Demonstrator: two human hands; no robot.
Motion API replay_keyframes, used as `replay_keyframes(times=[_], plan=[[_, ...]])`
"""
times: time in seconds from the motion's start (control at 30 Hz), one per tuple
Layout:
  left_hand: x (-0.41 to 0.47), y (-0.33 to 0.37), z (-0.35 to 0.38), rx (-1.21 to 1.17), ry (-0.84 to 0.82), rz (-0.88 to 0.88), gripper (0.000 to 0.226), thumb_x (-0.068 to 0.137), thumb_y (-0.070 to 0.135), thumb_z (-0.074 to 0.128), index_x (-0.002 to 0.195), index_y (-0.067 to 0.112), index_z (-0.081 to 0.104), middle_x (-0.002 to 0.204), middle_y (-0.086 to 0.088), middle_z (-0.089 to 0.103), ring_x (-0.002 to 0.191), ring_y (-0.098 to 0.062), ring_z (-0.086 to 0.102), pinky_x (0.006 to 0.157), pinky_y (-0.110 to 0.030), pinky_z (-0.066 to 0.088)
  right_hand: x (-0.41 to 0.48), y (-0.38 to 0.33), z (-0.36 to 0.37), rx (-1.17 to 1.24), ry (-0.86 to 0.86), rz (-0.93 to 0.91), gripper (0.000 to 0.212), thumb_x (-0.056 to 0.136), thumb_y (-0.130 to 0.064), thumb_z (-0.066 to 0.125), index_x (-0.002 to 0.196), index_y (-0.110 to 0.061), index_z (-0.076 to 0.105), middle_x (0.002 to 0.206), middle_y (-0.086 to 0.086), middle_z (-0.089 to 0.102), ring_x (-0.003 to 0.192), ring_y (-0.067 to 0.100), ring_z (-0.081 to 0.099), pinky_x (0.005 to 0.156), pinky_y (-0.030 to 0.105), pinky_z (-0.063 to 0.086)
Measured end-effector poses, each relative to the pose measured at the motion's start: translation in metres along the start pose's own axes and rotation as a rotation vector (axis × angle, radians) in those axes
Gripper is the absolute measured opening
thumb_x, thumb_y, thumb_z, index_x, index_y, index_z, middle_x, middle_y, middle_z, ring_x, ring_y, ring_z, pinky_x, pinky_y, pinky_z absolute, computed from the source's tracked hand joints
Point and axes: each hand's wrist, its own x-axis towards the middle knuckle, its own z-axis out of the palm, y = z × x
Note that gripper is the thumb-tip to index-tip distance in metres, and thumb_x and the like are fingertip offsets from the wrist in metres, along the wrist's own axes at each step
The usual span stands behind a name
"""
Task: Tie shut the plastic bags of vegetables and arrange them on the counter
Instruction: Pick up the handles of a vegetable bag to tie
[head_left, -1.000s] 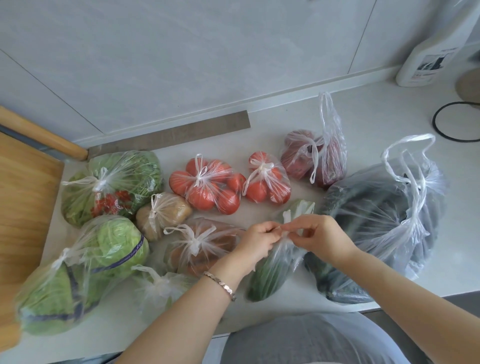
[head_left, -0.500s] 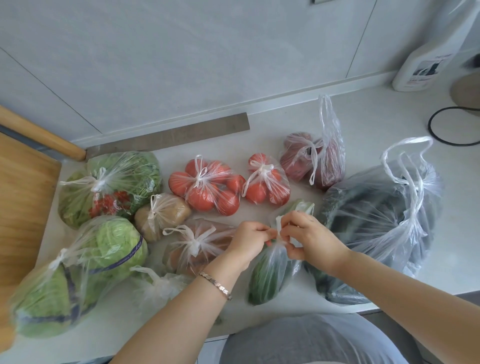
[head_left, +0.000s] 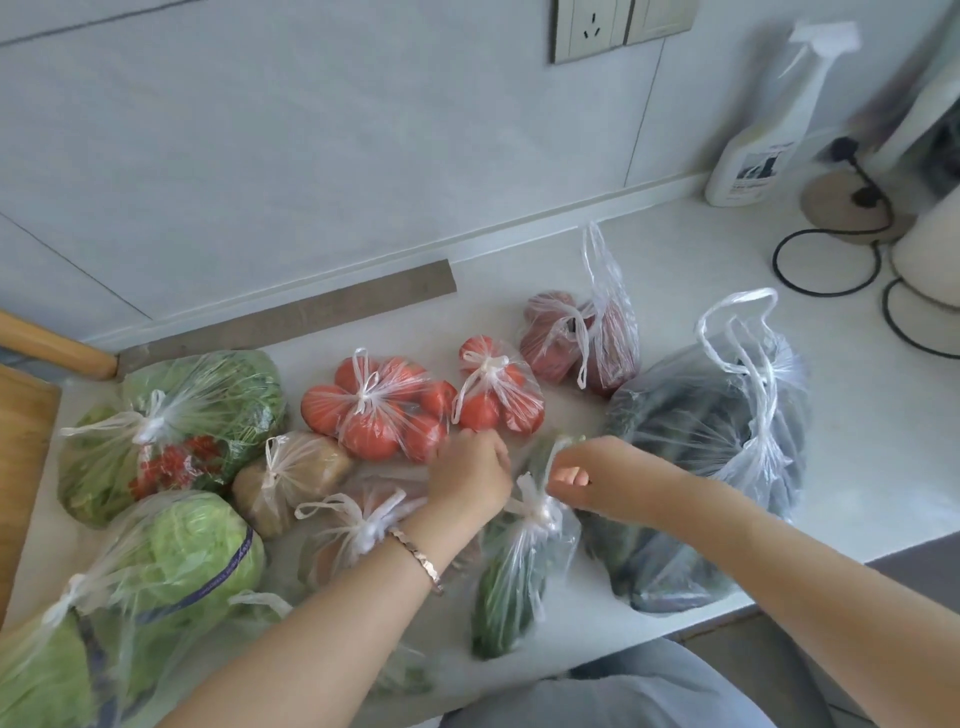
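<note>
A small clear bag of green cucumbers (head_left: 506, 592) lies near the counter's front edge with a knot (head_left: 536, 508) at its neck. My left hand (head_left: 470, 480) and my right hand (head_left: 589, 478) sit on either side of that knot. Each has curled fingers on one of the bag's handle ends. Tied bags lie to the left and behind: greens (head_left: 208, 405), cabbage (head_left: 187, 551), potatoes (head_left: 296, 475), tomatoes (head_left: 374, 410) and a smaller tomato bag (head_left: 493, 395). A large bag of dark vegetables (head_left: 691, 457) and a bag of reddish vegetables (head_left: 558, 338) have loose handles.
A wooden board (head_left: 21, 467) lies at the far left. At the back right stand a spray bottle (head_left: 753, 150), a black cable (head_left: 826, 260) and a white appliance (head_left: 930, 249). The counter's front edge (head_left: 779, 603) runs just below the bags.
The hands have drawn apart from the bag's neck, and a tight knot now shows between them. The view has tilted up, revealing the wall socket.
</note>
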Motion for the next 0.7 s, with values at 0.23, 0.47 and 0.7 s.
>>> replay_keyframes(times=[0.23, 0.47, 0.7], plan=[[0.007, 0.080, -0.020, -0.203, -0.258, 0.315, 0.025, 0.091, 0.022, 0.043, 0.108, 0.015, 0.059, 0.105, 0.001, 0.062, 0.099, -0.016, 0.057, 0.090, -0.030, 0.046, -0.049, 0.013, -0.076, -0.061, 0.907, -0.177, 0.019, 0.081, -0.022, 0.060, 0.092, -0.009, 0.067, 0.095, 0.006, 0.062, 0.087, 0.016, 0.056, 0.080, 0.024, 0.044], [-0.002, 0.141, 0.008, -0.287, -0.358, 0.375, 0.063, 0.077, 0.050, 0.065, 0.127, 0.018, 0.046, 0.119, 0.002, 0.049, 0.104, -0.014, 0.052, 0.098, -0.032, 0.044, -0.049, 0.101, -0.092, -0.147, 0.475, 0.268, 0.066, 0.086, -0.031, 0.058, 0.140, -0.009, 0.026, 0.140, 0.009, 0.028, 0.130, 0.024, 0.030, 0.105, 0.030, 0.031], [0.004, 0.200, 0.039, -0.334, -0.299, 0.281, 0.028, 0.095, 0.030, 0.039, 0.078, 0.012, 0.052, 0.071, 0.001, 0.051, 0.063, -0.014, 0.046, 0.066, -0.030, 0.041, -0.043, 0.147, -0.118, 0.240, 0.472, 0.127, 0.038, 0.092, -0.027, 0.049, 0.060, -0.019, 0.031, 0.058, -0.009, 0.034, 0.052, 0.006, 0.035, 0.050, 0.013, 0.033]])
